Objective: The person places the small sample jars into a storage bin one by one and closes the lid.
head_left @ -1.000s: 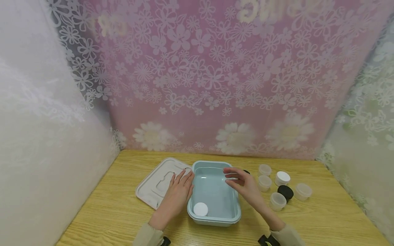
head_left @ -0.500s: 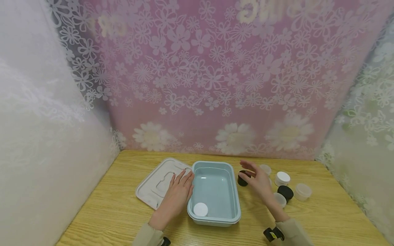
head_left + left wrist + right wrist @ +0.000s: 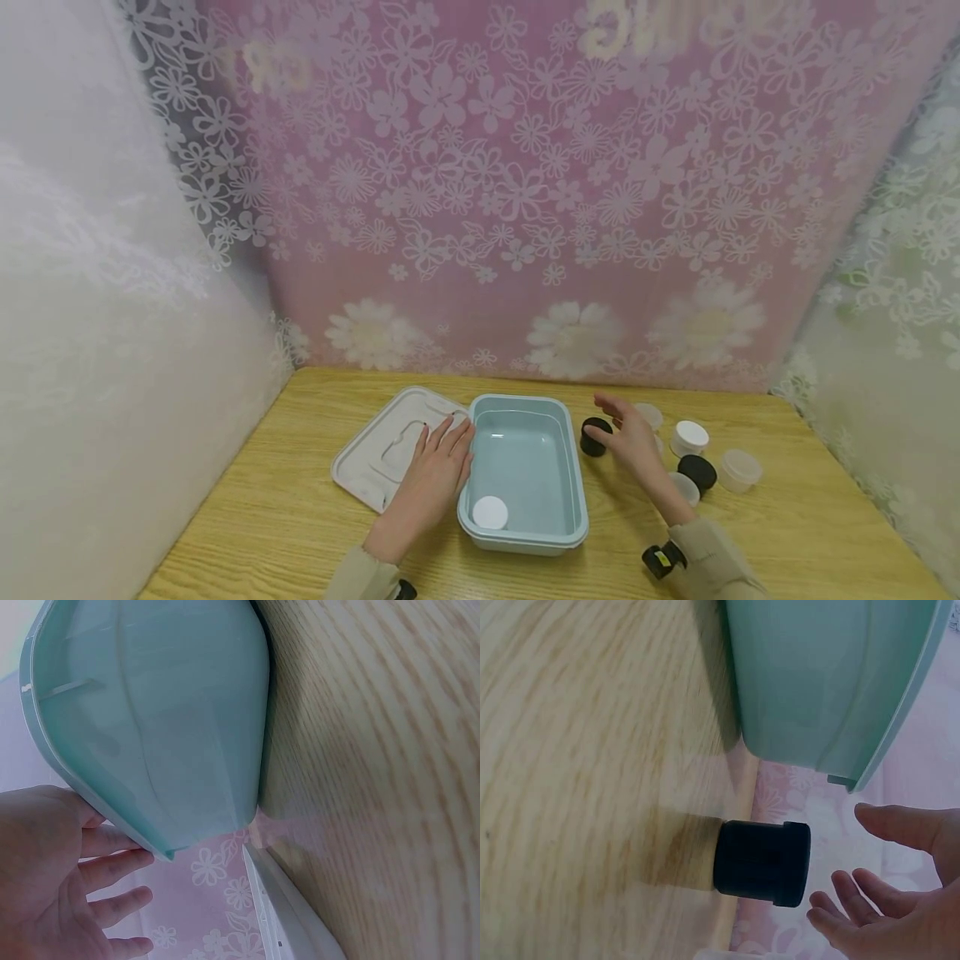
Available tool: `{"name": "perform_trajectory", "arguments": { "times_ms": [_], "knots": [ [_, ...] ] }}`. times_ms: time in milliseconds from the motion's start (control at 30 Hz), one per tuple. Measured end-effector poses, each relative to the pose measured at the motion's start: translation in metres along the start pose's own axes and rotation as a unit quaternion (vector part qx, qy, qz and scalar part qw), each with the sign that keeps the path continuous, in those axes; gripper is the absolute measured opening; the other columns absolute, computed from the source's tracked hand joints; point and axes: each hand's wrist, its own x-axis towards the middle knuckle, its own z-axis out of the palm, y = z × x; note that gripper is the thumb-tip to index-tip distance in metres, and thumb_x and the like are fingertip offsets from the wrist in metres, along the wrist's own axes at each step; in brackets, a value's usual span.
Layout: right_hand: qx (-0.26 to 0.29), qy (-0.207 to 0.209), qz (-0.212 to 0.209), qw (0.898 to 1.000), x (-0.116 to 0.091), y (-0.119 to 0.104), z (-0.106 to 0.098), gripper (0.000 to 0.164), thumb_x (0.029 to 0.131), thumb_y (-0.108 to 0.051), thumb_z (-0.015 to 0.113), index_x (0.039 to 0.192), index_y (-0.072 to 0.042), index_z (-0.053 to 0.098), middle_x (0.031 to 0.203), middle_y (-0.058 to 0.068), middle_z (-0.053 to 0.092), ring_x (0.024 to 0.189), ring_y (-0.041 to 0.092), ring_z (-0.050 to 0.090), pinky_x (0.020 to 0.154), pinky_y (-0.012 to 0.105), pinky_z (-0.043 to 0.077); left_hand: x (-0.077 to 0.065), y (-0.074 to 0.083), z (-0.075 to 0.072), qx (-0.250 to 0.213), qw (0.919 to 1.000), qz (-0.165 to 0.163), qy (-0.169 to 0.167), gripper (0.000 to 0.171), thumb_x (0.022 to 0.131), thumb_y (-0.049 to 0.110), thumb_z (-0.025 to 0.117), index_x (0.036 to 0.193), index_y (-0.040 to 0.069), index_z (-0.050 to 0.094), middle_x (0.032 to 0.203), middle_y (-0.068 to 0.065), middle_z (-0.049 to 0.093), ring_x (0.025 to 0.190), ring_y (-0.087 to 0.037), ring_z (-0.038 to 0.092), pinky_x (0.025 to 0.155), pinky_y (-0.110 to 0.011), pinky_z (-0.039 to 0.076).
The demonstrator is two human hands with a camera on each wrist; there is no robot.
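A light blue plastic box [image 3: 522,475] stands on the table with a white round lidded jar [image 3: 491,512] in its near left corner. Along the box's left rim rests my left hand [image 3: 433,475], its fingers straight; in the left wrist view the fingers [image 3: 112,870] touch the rim from outside. My right hand [image 3: 633,437] hovers just above a black lidded jar [image 3: 595,439] to the right of the box. Seen from the right wrist, that black jar [image 3: 761,862] stands upright on the table, below the spread thumb and fingers, with nothing held.
A pale flat lid [image 3: 390,450] lies left of the box, partly under my left hand in this view. Right of my right hand stand a white jar [image 3: 689,437], another black jar [image 3: 697,473], and several translucent cups, one of them [image 3: 739,470] farthest right. A floral curtain closes off the back.
My right hand has moved right, from over the box's right rim to above the black jar, bringing that jar into view. The left hand stays in place.
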Motion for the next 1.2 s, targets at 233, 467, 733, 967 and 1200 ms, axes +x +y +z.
{"name": "perform_trajectory", "arguments": {
  "times_ms": [233,467,733,967,1200],
  "knots": [
    [-0.012,-0.03,0.033,0.999,0.004,0.005,0.002,0.057,0.091,-0.004,0.074,0.139,0.012,0.05,0.141,0.034,0.051,0.13,0.051,0.048,0.109,0.059,0.041,0.0,0.0,0.001,0.002,1.0,0.004,0.005,0.04,0.104,0.02,0.057,0.14,0.003,0.059,0.142,-0.013,0.058,0.139,-0.037,0.046,0.111,-0.063,0.037],
    [-0.03,-0.058,0.048,0.997,0.006,0.012,0.005,0.064,0.083,0.002,0.079,0.138,0.015,0.05,0.136,0.037,0.053,0.118,0.053,0.056,0.096,0.057,0.052,0.0,-0.001,0.002,0.002,1.0,0.003,0.001,0.04,0.104,0.02,0.057,0.141,0.004,0.059,0.144,-0.012,0.058,0.14,-0.037,0.045,0.112,-0.063,0.036],
    [-0.037,-0.057,0.051,0.996,0.003,0.011,0.006,0.059,0.083,0.001,0.079,0.134,0.015,0.054,0.133,0.036,0.055,0.112,0.051,0.06,0.091,0.054,0.055,0.0,-0.002,-0.001,0.0,1.0,0.004,0.0,0.041,0.104,0.022,0.058,0.141,0.005,0.059,0.143,-0.011,0.058,0.141,-0.035,0.045,0.113,-0.062,0.035],
    [-0.027,-0.014,0.022,0.999,0.0,-0.001,0.0,0.057,0.086,-0.005,0.078,0.136,0.012,0.055,0.132,0.034,0.056,0.111,0.049,0.06,0.089,0.051,0.057,0.0,-0.002,-0.001,0.006,0.9999,0.009,0.004,0.04,0.104,0.023,0.059,0.14,0.005,0.061,0.141,-0.01,0.06,0.14,-0.034,0.046,0.112,-0.062,0.037],
    [-0.032,-0.013,0.005,0.999,-0.002,-0.02,-0.011,0.058,0.088,-0.007,0.078,0.137,0.01,0.054,0.135,0.033,0.055,0.117,0.049,0.057,0.096,0.054,0.053,0.0,-0.002,-0.002,0.002,1.0,0.007,0.0,0.04,0.103,0.022,0.059,0.139,0.004,0.061,0.141,-0.011,0.06,0.138,-0.035,0.048,0.112,-0.061,0.038]
  ]
}}
